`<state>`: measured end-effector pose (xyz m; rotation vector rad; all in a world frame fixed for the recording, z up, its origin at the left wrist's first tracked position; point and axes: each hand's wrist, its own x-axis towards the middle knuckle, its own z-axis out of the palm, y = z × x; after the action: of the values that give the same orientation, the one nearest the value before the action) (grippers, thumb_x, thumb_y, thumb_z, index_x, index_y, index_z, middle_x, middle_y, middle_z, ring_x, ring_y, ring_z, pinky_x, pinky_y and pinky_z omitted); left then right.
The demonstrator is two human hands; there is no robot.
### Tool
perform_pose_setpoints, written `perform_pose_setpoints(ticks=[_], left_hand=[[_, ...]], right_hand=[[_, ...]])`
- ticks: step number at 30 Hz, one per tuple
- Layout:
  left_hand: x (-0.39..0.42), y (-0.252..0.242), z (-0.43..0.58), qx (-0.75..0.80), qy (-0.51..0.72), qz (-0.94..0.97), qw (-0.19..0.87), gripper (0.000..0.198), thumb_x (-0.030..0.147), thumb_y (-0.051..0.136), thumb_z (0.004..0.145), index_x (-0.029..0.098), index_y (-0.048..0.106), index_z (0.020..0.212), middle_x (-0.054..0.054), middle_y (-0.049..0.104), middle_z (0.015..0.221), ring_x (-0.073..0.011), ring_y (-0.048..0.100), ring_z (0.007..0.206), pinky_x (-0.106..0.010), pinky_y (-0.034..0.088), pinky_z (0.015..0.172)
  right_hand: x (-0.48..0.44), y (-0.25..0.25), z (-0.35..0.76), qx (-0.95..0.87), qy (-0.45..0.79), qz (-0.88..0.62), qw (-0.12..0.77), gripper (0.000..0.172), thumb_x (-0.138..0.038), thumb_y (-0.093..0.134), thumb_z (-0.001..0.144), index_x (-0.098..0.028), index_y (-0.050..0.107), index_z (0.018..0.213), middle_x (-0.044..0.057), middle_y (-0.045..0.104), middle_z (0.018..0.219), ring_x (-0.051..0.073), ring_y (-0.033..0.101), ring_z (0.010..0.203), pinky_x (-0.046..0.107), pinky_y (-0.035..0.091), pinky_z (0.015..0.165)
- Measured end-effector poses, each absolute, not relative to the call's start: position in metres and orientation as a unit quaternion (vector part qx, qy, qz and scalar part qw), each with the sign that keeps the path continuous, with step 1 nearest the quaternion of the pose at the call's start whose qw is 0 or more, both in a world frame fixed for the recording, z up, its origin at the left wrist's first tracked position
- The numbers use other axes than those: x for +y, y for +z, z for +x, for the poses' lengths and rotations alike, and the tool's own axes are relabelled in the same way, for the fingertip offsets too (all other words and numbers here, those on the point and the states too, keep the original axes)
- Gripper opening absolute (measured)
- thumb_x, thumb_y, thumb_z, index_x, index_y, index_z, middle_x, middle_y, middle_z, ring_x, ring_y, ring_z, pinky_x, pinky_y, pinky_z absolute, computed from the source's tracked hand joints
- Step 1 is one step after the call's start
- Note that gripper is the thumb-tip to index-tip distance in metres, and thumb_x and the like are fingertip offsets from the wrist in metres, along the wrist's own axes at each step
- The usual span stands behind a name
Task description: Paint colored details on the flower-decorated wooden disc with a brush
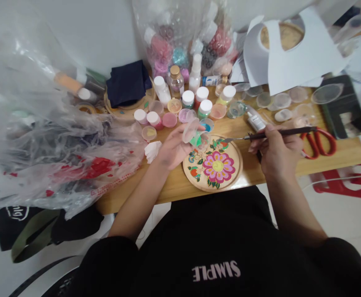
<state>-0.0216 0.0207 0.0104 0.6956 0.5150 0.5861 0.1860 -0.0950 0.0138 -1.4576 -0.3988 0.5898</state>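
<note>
A round wooden disc (234, 171) painted with a pink flower lies near the table's front edge. Above its upper left part, my left hand (174, 148) holds a small clear plastic cup (193, 133) with green colour in it, tilted. My right hand (276, 150) is closed on a thin dark-handled tool (279, 133), held level, whose metal tip points left toward the cup and the disc's top rim.
Several small paint jars and cups (188, 105) crowd the table behind the disc. Red-handled scissors (319, 142) lie at right, by a dark tray (344, 111). Crumpled plastic bags (44, 140) fill the left side. White paper sheets (294, 53) lie at back right.
</note>
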Motion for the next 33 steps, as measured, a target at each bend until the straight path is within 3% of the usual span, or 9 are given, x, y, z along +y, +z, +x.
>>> perform_pose_setpoints(ticks=[8, 13, 20, 28, 33], left_hand=[[0.02, 0.01, -0.022, 0.254, 0.274, 0.317, 0.872, 0.019, 0.033, 0.079, 0.08, 0.018, 0.071, 0.089, -0.005, 0.076, 0.094, -0.0234, 0.076, 0.095, -0.034, 0.061, 0.08], [0.021, 0.01, -0.023, 0.258, 0.265, 0.328, 0.869, 0.022, 0.034, 0.08, 0.079, 0.017, 0.071, 0.09, -0.008, 0.076, 0.096, -0.026, 0.076, 0.1, -0.035, 0.06, 0.081], [0.02, 0.01, -0.022, 0.233, 0.279, 0.342, 0.866, 0.034, 0.041, 0.087, 0.071, 0.017, 0.073, 0.09, -0.006, 0.076, 0.088, -0.0253, 0.076, 0.092, -0.032, 0.06, 0.074], [0.02, 0.012, -0.022, 0.217, 0.283, 0.343, 0.869, 0.033, 0.042, 0.088, 0.072, 0.017, 0.076, 0.089, -0.003, 0.075, 0.085, -0.0205, 0.075, 0.084, -0.031, 0.059, 0.077], [0.022, 0.007, -0.024, 0.233, 0.274, 0.338, 0.87, 0.025, 0.037, 0.082, 0.079, 0.017, 0.074, 0.091, -0.006, 0.077, 0.097, -0.0243, 0.076, 0.097, -0.034, 0.06, 0.082]], right_hand=[[-0.096, 0.015, 0.183, -0.19, 0.267, -0.672, 0.665, 0.036, -0.047, 0.087, 0.069, -0.021, 0.063, 0.061, -0.005, 0.057, 0.041, 0.01, 0.045, 0.03, 0.022, 0.035, 0.032], [-0.095, 0.014, 0.18, -0.185, 0.278, -0.665, 0.668, 0.033, -0.043, 0.086, 0.069, -0.02, 0.064, 0.062, -0.005, 0.056, 0.042, 0.009, 0.043, 0.03, 0.022, 0.035, 0.033], [-0.095, 0.014, 0.18, -0.192, 0.28, -0.654, 0.677, 0.028, -0.039, 0.084, 0.072, -0.02, 0.065, 0.063, -0.004, 0.059, 0.044, 0.009, 0.045, 0.031, 0.022, 0.037, 0.034], [-0.094, 0.016, 0.185, -0.189, 0.258, -0.637, 0.702, 0.029, -0.037, 0.085, 0.072, -0.017, 0.065, 0.062, -0.003, 0.061, 0.046, 0.009, 0.052, 0.034, 0.019, 0.039, 0.035], [-0.094, 0.013, 0.191, -0.182, 0.211, -0.643, 0.713, 0.034, -0.039, 0.086, 0.069, -0.018, 0.061, 0.062, -0.005, 0.06, 0.046, 0.009, 0.052, 0.034, 0.02, 0.042, 0.034]])
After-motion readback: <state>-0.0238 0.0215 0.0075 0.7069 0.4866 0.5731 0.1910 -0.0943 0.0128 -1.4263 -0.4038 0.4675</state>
